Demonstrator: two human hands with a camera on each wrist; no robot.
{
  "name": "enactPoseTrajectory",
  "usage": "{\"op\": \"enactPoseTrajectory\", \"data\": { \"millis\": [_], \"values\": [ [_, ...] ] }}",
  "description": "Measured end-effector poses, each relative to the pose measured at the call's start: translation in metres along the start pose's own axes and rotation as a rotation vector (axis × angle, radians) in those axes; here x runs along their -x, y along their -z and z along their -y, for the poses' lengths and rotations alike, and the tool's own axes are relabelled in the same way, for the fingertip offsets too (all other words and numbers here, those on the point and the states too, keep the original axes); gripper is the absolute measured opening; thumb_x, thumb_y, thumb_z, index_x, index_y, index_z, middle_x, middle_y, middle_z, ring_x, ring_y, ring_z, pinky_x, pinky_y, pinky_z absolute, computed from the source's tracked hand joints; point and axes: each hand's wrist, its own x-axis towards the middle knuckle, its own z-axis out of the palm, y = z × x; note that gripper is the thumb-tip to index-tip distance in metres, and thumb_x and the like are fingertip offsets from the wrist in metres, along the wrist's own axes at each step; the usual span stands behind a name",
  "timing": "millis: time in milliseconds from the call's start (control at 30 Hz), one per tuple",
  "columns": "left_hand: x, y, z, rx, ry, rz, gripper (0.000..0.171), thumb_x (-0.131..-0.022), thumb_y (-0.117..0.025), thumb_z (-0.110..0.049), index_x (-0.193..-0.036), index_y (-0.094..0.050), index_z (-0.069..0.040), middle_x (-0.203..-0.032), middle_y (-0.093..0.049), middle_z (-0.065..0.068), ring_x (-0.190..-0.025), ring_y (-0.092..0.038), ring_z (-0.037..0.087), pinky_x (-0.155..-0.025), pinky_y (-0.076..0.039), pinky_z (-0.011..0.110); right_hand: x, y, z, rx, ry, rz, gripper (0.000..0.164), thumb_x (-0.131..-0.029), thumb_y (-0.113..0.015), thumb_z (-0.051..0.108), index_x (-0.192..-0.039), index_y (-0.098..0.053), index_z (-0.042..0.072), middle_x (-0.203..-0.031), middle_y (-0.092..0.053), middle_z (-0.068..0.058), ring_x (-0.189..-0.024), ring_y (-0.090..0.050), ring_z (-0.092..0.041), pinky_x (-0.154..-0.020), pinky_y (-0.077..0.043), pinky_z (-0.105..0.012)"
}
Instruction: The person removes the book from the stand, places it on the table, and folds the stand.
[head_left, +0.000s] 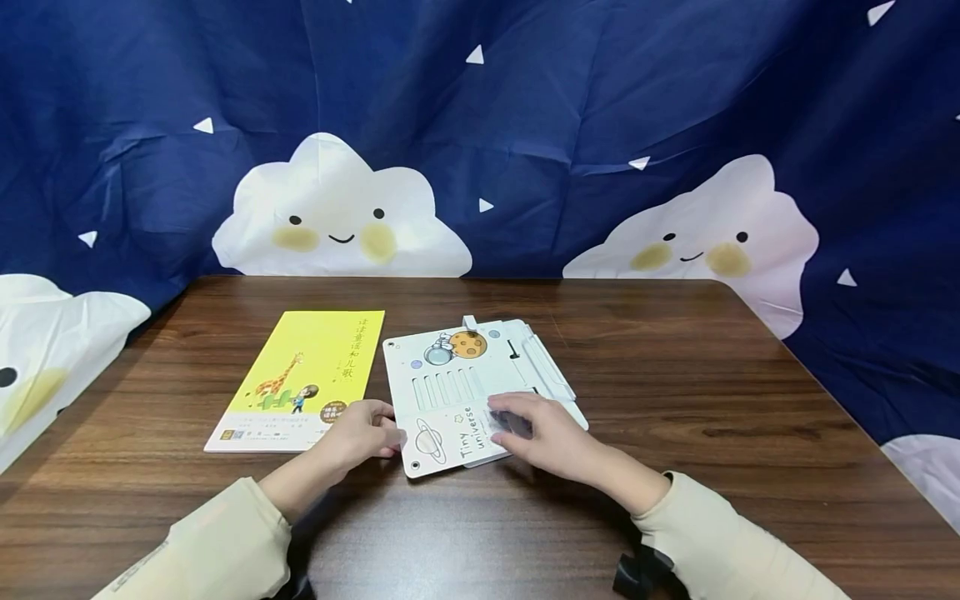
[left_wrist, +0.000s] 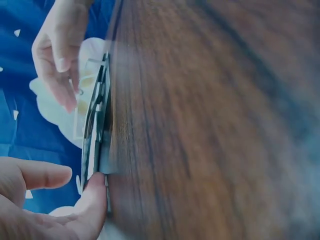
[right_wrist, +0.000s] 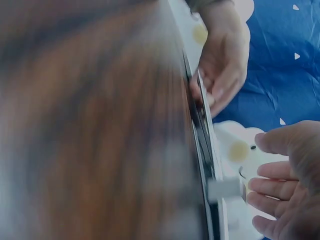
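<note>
A flat folded white book stand [head_left: 442, 400] lies on the table, printed with an astronaut, planets and "Tiny universe". My left hand [head_left: 367, 429] grips its left edge, with the thumb at the upper face and fingers low at the rim. In the left wrist view the edge of the stand [left_wrist: 93, 130] shows thin stacked leaves, the fingertips [left_wrist: 97, 182] beside it. Over the right part of the stand, my right hand [head_left: 551, 437] is held with loosely bent fingers. The right wrist view shows those fingers [right_wrist: 275, 187] apart from the stand [right_wrist: 212, 150], holding nothing.
A yellow book [head_left: 300, 367] with a giraffe on its cover lies left of the stand. Brown wood tabletop [head_left: 712, 400] stretches around both. A blue curtain [head_left: 525, 100] with smiling clouds hangs behind the table's far edge.
</note>
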Motion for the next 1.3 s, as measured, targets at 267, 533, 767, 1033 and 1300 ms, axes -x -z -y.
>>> {"op": "enactPoseTrajectory", "data": {
  "millis": [267, 533, 767, 1033, 1300],
  "values": [
    [0.011, 0.001, -0.007, -0.342, -0.121, -0.056, 0.034, -0.068, -0.067, -0.006, -0.096, -0.053, 0.007, -0.074, -0.055, 0.004, -0.065, -0.049, 0.014, -0.059, -0.041, 0.029, 0.007, 0.024, -0.016, 0.085, -0.051, -0.07, 0.041, -0.074, -0.068, 0.016, -0.109, -0.056, -0.002, -0.113, -0.054, -0.012, -0.107, -0.046, -0.024, -0.087, -0.036, -0.038],
    [0.012, -0.006, -0.01, -0.569, -0.191, -0.055, 0.051, -0.064, -0.075, -0.021, -0.102, -0.052, 0.003, -0.086, -0.055, 0.007, -0.084, -0.051, 0.021, -0.077, -0.04, 0.037, 0.014, 0.032, -0.035, 0.161, -0.144, 0.005, 0.062, -0.073, -0.069, 0.025, -0.119, -0.044, -0.008, -0.124, -0.04, -0.022, -0.114, -0.036, -0.033, -0.091, -0.029, -0.044],
    [0.011, -0.011, -0.006, -0.605, -0.256, -0.029, 0.052, -0.057, -0.079, -0.024, -0.096, -0.051, -0.005, -0.075, -0.049, -0.002, -0.07, -0.046, 0.014, -0.066, -0.04, 0.031, 0.018, 0.033, -0.045, 0.121, -0.213, 0.087, 0.078, -0.072, -0.069, 0.03, -0.126, -0.031, -0.012, -0.129, -0.032, -0.027, -0.117, -0.03, -0.036, -0.093, -0.026, -0.046],
    [0.011, -0.017, -0.004, -0.765, -0.267, -0.045, 0.076, -0.052, -0.08, -0.037, -0.104, -0.047, 0.008, -0.089, -0.052, 0.012, -0.084, -0.049, 0.024, -0.074, -0.041, 0.038, 0.021, 0.033, -0.051, 0.089, -0.257, 0.146, 0.085, -0.07, -0.07, 0.031, -0.128, -0.026, -0.011, -0.127, -0.031, -0.029, -0.116, -0.031, -0.036, -0.092, -0.028, -0.045],
    [0.011, -0.015, -0.003, -0.793, -0.215, -0.006, 0.101, -0.055, -0.078, -0.04, -0.121, -0.031, 0.019, -0.124, -0.034, 0.033, -0.116, -0.031, 0.039, -0.094, -0.025, 0.043, 0.021, 0.032, -0.052, 0.083, -0.27, 0.169, 0.085, -0.071, -0.07, 0.032, -0.129, -0.025, -0.01, -0.127, -0.031, -0.03, -0.116, -0.032, -0.036, -0.091, -0.029, -0.045]
  ]
}}
